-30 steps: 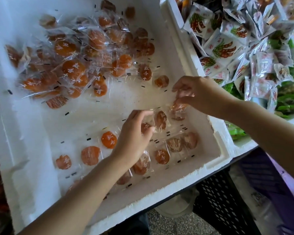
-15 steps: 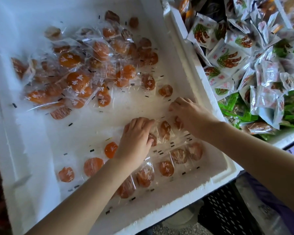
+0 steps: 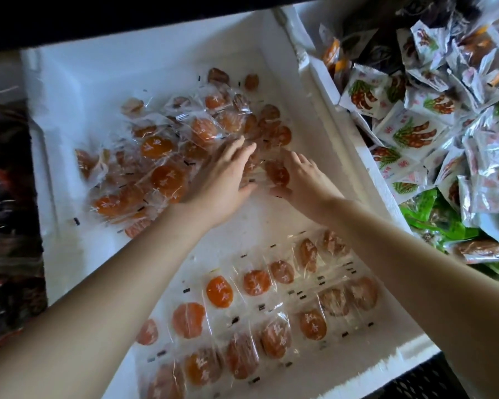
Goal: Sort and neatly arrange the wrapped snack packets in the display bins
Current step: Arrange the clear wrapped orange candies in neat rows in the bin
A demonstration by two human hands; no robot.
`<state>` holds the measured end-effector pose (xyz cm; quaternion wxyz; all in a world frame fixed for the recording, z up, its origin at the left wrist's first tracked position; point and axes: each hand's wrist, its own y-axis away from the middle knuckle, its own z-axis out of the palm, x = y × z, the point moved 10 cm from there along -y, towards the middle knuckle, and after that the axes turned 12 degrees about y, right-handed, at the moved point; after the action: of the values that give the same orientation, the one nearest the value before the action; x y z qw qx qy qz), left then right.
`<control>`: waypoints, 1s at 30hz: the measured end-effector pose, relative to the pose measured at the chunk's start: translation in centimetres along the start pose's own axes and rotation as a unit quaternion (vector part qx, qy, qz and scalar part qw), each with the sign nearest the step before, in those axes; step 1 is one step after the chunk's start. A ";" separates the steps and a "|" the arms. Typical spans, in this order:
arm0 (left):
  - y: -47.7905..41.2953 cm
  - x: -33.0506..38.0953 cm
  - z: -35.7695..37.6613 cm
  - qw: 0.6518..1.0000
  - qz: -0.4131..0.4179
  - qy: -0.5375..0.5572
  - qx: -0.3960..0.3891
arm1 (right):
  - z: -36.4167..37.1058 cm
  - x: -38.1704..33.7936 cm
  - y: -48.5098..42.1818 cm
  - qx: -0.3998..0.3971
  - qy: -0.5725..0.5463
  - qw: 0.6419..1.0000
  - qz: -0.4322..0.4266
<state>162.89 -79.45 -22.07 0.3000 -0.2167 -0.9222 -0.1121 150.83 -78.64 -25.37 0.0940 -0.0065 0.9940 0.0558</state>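
White foam bin (image 3: 156,67), and clear-wrapped orange packets fill it: a loose heap (image 3: 162,156) toward the far left corner and two tidy rows (image 3: 271,312) flat along the near edge. Both hands are at the heap's right fringe. The left hand (image 3: 222,180) lies flat, fingers straight on the wrappers; the right hand (image 3: 303,180) is spread, fingertips touching a packet. The neighbouring bin (image 3: 314,67) on the right brims with white and green packets (image 3: 409,133).
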 end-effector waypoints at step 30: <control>9.9 -1.0 2.4 0.797 -0.230 0.550 0.101 | -0.8 -3.8 7.5 -0.050 -0.425 0.904 0.018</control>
<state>167.08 -70.23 -23.84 0.7420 0.1310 -0.6310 -0.1847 154.22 -71.29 -23.10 0.5056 0.0314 0.8558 0.1049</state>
